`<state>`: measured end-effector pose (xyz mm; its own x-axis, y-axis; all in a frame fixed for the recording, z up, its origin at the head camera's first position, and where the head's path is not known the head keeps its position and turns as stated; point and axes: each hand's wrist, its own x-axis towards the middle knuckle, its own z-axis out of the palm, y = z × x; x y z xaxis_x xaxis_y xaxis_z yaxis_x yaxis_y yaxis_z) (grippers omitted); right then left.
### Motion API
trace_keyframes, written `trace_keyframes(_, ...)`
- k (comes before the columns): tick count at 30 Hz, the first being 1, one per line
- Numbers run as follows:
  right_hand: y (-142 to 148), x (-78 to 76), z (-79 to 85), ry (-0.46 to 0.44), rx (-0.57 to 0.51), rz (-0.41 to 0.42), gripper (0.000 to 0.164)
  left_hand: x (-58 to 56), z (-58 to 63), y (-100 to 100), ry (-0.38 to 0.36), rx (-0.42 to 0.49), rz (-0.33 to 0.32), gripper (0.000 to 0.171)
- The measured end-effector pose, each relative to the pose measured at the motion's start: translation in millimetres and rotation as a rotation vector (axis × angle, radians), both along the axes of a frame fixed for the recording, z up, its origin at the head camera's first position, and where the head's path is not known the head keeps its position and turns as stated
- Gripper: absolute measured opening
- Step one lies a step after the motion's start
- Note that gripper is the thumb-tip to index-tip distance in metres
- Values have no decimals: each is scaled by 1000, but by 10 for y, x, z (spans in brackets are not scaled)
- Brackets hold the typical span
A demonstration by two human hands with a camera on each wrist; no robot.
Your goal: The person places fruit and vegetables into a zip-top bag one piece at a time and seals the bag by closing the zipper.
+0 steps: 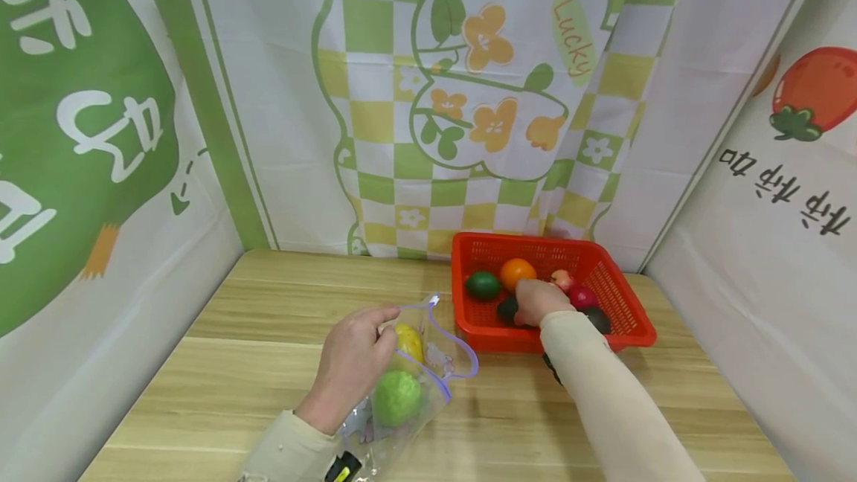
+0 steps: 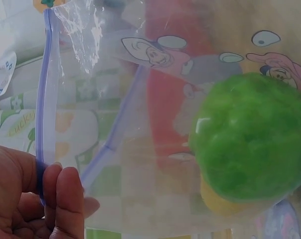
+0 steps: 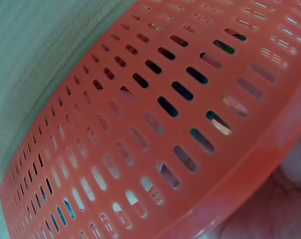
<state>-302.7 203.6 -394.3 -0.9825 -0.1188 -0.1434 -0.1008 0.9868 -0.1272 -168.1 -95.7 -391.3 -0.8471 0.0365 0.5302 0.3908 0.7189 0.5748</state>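
Note:
My left hand (image 1: 358, 352) pinches the purple zip edge of a clear plastic zip bag (image 2: 155, 209) printed with cartoon figures. Inside the bag are a bumpy green round fruit (image 1: 398, 398) and a yellow fruit (image 1: 409, 342) behind it. Over at the red basket (image 1: 556, 342), my right hand (image 1: 541, 302) reaches down over the rim among the fruit, its fingertips hidden. It is right by an orange (image 1: 517, 274) and a dark green fruit (image 1: 507, 310); I cannot tell whether it grips either. The right wrist view shows mostly the slotted basket wall.
Also in the basket lie a green oval fruit (image 1: 483, 286), a pinkish fruit (image 1: 562, 279), a magenta fruit (image 1: 583, 296) and a blackish fruit (image 1: 597, 320). Beneath is a wooden table (image 1: 268, 318). A printed curtain (image 1: 375, 125) hangs behind, with fabric walls at both sides.

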Motion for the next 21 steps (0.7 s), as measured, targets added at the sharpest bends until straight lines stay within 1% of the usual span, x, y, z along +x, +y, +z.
trace_keyframes(2, 9, -6, -26, 13, 26, 25, 27, 1, -1, 2, 1, -6, 5, 32)
trace_keyframes(6, 22, -22, -74, 10, 35, 26, 28, -2, -8, 4, 10, -18, 8, 32)
trace_keyframes(9, 16, -22, -79, 24, 59, 41, 28, -6, -12, 5, 27, -31, 8, 32)
trace_keyframes(13, -11, -5, -64, 58, 107, 88, 24, 0, -13, 2, 36, -44, 4, 33)
trace_keyframes(18, -52, 30, -41, 43, 116, 88, 22, 4, -4, 2, 25, -57, -12, 33)
trace_keyframes(21, -68, 64, -21, 14, 100, 68, 14, 1, -2, 5, 18, -72, -17, 32)
